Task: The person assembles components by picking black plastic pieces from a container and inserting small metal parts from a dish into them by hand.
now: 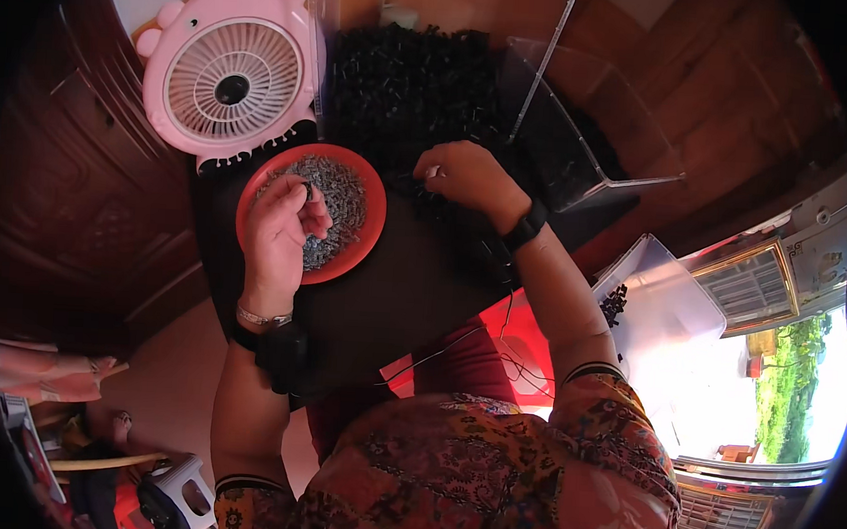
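My left hand (280, 228) is above a red bowl (375, 226) filled with small grey metal pieces (337, 185) that look like screws. Its fingers are curled, and a small black piece (308, 190) shows between thumb and forefinger. To the right, my right hand (474, 178) hovers at the near edge of a large heap of small black pieces (409, 82). The fingers there are pinched together; a tiny pale spot shows at the tips, too small to name. The bowl rests on a dark tabletop (373, 310).
A pink animal-shaped fan (160, 88) stands beyond the bowl at left. Clear plastic walls (546, 55) border the black heap. At right stands a clear bin (675, 302) with some black pieces (614, 305). Thin wires (438, 351) hang over my lap.
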`<control>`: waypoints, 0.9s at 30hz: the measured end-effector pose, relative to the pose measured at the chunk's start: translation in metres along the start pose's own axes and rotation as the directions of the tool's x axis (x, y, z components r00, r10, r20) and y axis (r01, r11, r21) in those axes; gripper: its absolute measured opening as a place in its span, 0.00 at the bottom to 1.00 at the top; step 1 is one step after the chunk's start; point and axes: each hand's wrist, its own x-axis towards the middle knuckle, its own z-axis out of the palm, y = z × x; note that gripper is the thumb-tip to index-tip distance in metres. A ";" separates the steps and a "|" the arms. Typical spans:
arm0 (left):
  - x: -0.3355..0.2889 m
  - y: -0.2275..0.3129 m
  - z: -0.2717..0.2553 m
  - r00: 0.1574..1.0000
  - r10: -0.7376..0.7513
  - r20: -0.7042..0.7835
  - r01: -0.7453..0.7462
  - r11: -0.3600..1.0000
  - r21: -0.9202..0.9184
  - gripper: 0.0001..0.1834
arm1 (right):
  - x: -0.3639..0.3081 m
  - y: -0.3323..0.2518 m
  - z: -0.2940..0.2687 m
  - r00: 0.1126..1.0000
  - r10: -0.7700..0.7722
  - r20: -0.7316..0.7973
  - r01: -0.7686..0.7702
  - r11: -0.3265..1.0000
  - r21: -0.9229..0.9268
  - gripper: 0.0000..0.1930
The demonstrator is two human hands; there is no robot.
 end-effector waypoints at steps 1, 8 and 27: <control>0.001 0.000 0.001 1.000 -0.006 -0.002 0.006 1.000 -0.002 0.10 | 0.001 0.001 0.004 1.000 0.000 0.002 0.000 1.000 0.004 0.11; 0.003 0.002 0.003 1.000 -0.012 -0.001 0.012 1.000 -0.001 0.10 | 0.004 0.002 0.016 0.991 -0.005 -0.131 0.014 0.998 0.069 0.08; 0.001 -0.001 0.006 0.999 -0.049 0.020 0.049 0.999 0.015 0.10 | -0.014 0.006 0.002 0.992 -0.120 -0.029 0.120 0.993 0.009 0.05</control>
